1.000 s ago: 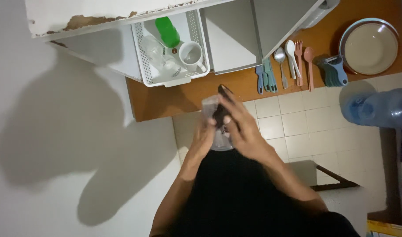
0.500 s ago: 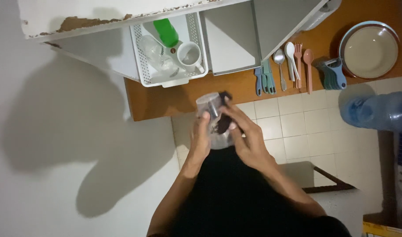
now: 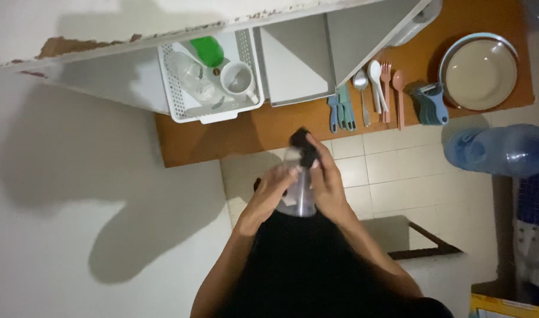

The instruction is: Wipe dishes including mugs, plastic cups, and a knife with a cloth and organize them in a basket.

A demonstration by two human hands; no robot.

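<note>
A clear plastic cup (image 3: 299,191) is held in front of the body, above the tiled floor (image 3: 393,171) and just off the edge of the wooden tabletop (image 3: 222,138); the left hand (image 3: 269,194) is closed around its side, and the right hand (image 3: 325,182) is closed on a dark sponge (image 3: 305,147) at the rim. Compared with half a second ago, the cup has been turned more upright and the sponge has been drawn up out of it; the inside seems to have been wiped already.
</note>
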